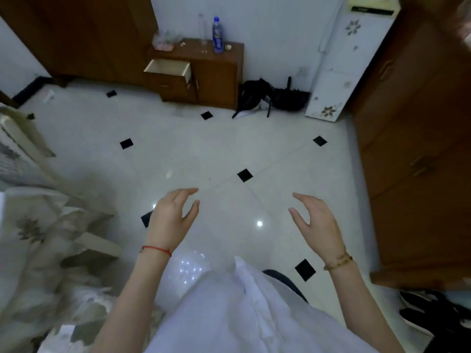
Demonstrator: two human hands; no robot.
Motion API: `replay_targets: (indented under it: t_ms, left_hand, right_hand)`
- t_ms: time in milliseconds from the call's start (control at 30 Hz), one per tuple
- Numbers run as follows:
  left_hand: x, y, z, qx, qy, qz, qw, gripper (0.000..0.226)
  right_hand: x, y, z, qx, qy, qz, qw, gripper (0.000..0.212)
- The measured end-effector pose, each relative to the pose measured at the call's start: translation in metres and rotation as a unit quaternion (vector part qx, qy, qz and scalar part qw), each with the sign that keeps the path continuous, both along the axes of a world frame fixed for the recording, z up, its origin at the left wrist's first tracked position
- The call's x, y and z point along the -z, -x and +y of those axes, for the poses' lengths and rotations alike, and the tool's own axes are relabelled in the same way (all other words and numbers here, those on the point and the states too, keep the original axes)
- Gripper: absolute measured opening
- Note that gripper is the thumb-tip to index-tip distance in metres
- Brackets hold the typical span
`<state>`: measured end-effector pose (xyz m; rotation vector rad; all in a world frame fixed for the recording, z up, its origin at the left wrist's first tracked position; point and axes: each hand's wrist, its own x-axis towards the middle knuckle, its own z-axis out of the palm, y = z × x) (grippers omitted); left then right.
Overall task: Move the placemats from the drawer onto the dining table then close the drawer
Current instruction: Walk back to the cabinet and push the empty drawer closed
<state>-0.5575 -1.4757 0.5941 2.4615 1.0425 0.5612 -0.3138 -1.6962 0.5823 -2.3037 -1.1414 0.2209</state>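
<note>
A small brown wooden cabinet (214,72) stands against the far wall. Its top left drawer (168,68) is pulled out, and the pale inside that shows holds nothing I can make out. No placemat is plainly visible. My left hand (173,217) and my right hand (316,222) hover over the tiled floor well short of the cabinet, palms facing each other, fingers relaxed, holding nothing. A pale patterned cloth-covered surface (33,225) blurs along the left edge.
A blue-labelled water bottle (217,34) and small items sit on the cabinet top. Black bags (270,98) lie on the floor to its right, beside a white floral appliance (339,72). A tall brown wardrobe (420,149) lines the right side. Shoes (433,314) lie at the lower right.
</note>
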Motion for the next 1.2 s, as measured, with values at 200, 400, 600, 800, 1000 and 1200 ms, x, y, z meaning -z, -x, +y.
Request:
replay_targets:
  t_ms: [200, 400, 600, 800, 1000, 1200]
  left_hand:
    - [0.001, -0.088, 0.086, -0.008, 0.026, 0.011, 1.0, 0.033]
    - [0.013, -0.18, 0.164, -0.026, 0.02, 0.023, 0.999, 0.037]
    - [0.006, -0.273, 0.245, -0.071, 0.0, 0.005, 0.997, 0.026]
    - [-0.003, -0.34, 0.316, -0.129, -0.003, -0.001, 0.992, 0.026]
    - [0.013, -0.38, 0.404, -0.159, 0.011, -0.001, 0.987, 0.026]
    - [0.026, -0.397, 0.52, -0.202, 0.007, -0.003, 0.979, 0.026]
  right_hand:
    - [0.003, -0.089, 0.08, -0.004, 0.015, 0.017, 1.0, 0.041]
    - [0.019, -0.19, 0.168, -0.026, 0.018, 0.024, 0.999, 0.04]
    - [0.007, -0.3, 0.267, -0.063, 0.018, 0.008, 0.998, 0.04]
    - [-0.006, -0.386, 0.375, -0.104, 0.032, -0.008, 0.994, 0.039]
    - [0.009, -0.433, 0.485, -0.151, 0.037, 0.001, 0.988, 0.04]
    - [0.026, -0.466, 0.627, -0.179, 0.036, 0.001, 0.983, 0.039]
